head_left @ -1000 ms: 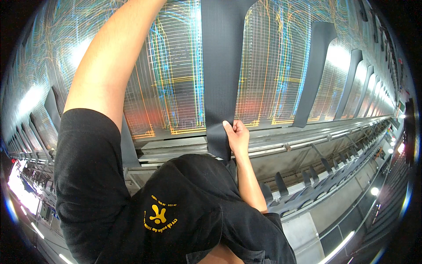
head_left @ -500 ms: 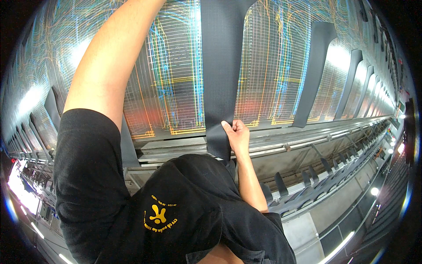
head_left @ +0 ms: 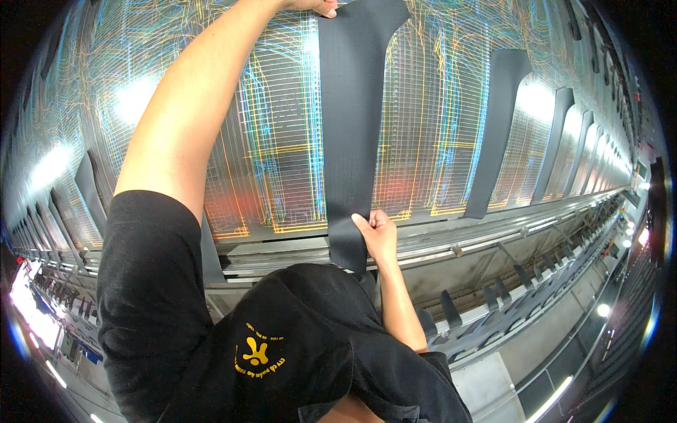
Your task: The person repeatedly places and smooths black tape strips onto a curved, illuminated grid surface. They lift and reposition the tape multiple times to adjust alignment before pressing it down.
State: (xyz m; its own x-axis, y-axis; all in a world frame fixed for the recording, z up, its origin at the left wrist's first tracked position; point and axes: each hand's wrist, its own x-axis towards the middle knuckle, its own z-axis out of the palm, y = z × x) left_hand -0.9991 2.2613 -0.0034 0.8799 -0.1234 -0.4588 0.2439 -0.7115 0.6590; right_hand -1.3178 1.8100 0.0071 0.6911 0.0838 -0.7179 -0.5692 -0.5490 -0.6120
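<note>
A long dark grey fabric panel [head_left: 351,120] lies over the marked table top, its wide shaped end far away and its narrow end hanging over the near edge. At its far left corner, my left hand [head_left: 314,5] is closed with the fingertips pinching the fabric; the upper part of this hand is cut off by the picture's top. My right hand [head_left: 379,233] pinches the panel's right edge near the table's front edge, thumb on top and fingers curled. The table top [head_left: 416,127] is shiny and covered in thin yellow, blue and white lines.
More dark panels lie along the table, such as one panel [head_left: 498,127] to the right and another [head_left: 89,190] to the left. A metal rail [head_left: 451,243] runs along the near edge. Beyond it, behind me, stands another row of dark pieces [head_left: 450,309].
My left hand has come into view at the panel's far corner. The whole scene has shifted slightly downward in the picture. The right hand keeps its pinch on the panel's edge.
</note>
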